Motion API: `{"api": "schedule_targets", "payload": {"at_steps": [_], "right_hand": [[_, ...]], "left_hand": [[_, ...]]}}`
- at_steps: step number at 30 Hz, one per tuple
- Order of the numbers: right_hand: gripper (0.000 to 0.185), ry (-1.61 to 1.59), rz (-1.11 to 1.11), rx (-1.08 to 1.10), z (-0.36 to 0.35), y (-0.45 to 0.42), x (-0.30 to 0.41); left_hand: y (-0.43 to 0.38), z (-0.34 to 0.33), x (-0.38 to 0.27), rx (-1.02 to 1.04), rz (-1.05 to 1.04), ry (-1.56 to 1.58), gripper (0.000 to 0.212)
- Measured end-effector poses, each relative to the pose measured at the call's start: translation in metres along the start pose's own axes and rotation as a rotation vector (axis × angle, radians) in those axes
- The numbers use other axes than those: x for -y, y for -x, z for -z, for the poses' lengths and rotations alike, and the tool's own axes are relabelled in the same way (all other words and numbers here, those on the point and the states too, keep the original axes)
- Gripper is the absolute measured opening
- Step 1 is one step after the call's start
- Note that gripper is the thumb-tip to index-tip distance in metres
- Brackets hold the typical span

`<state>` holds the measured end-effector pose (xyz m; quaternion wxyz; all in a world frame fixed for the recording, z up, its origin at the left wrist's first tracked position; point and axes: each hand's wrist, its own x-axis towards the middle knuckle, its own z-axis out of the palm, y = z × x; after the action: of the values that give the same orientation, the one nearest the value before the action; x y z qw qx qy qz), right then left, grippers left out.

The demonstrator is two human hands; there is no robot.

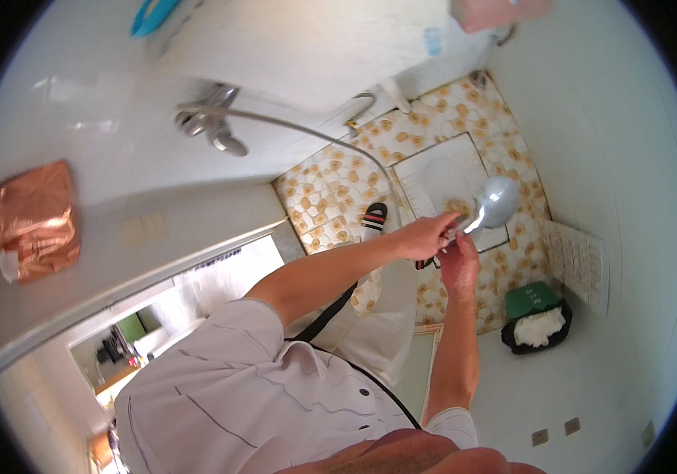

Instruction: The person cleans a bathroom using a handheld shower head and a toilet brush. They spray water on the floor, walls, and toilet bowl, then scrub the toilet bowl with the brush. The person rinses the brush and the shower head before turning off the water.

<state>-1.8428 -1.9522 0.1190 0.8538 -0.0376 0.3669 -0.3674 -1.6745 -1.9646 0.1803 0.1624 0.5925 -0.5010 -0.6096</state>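
Observation:
A chrome hand shower (497, 201) is held out in front of me, its broad round head pointing away to the right. My left hand (427, 236) grips its handle, with the fingers near the neck. Just below, my right hand (459, 263) also closes around the handle, touching the left. The metal shower hose (315, 135) curves from the wall-mounted mixer tap (211, 121) and passes behind my left hand. Its joint with the handle is hidden by my fingers. Beneath the shower head lies a white squat toilet (442, 175) set in the floor.
Patterned tiles (338, 183) cover the floor, and a striped slide sandal (375, 217) is on my foot. To the right stands a lined waste bin (537, 329) with white paper. A copper-coloured pouch (33, 219) hangs on the left wall. A pink box (495, 12) is at the top.

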Motion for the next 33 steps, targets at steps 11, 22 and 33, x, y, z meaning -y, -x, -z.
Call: {"api": "schedule_targets", "payload": {"at_steps": [11, 22, 33], "right_hand": [[0.022, 0.204, 0.096, -0.318, -0.036, -0.003, 0.003], [0.019, 0.383, 0.176, -0.328, -0.099, 0.014, -0.007], [0.025, 0.714, 0.365, -0.286, -0.167, 0.048, -0.018]], "left_hand": [[0.149, 0.154, 0.050, -0.649, 0.087, 0.196, 0.031], [0.217, 0.242, 0.069, -0.889, 0.137, 0.302, 0.026], [0.211, 0.276, 0.081, -0.900, 0.119, 0.251, 0.033]]}}
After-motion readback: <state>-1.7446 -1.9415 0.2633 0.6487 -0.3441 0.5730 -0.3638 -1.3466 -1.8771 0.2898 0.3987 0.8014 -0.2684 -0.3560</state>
